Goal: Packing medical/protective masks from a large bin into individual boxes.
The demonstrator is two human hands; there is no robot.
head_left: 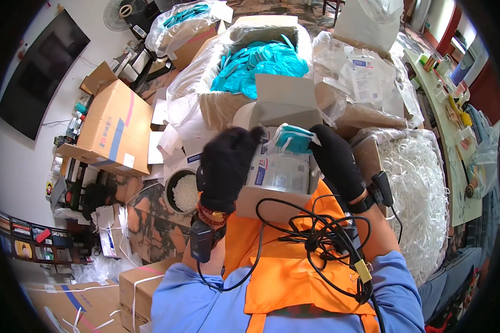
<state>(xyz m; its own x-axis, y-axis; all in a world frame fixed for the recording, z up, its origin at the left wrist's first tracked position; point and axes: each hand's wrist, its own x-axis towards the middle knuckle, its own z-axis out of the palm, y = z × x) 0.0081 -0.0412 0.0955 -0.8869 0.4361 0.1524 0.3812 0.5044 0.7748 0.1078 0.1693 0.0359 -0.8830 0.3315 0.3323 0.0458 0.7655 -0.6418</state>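
Note:
My right hand (336,162), in a black glove, grips a small stack of teal face masks (295,140) with white ear loops at its right end. Beside them, my left hand (228,161), also in a black glove, is closed, its fingertips bunched near a bit of clear plastic; what they pinch is hidden. Both hands are over an open carton (269,202) standing before me, its far flap (287,91) raised. White printed packets (278,173) lie inside it, below the masks.
Beyond the carton stands a plastic-lined box of loose teal masks (261,66). White ear-loop strips (411,194) fill a bag at right. A round pot (175,191) of white bits is at left, near a large cardboard box (116,127). Tangled black cable (316,233) hangs over my orange apron.

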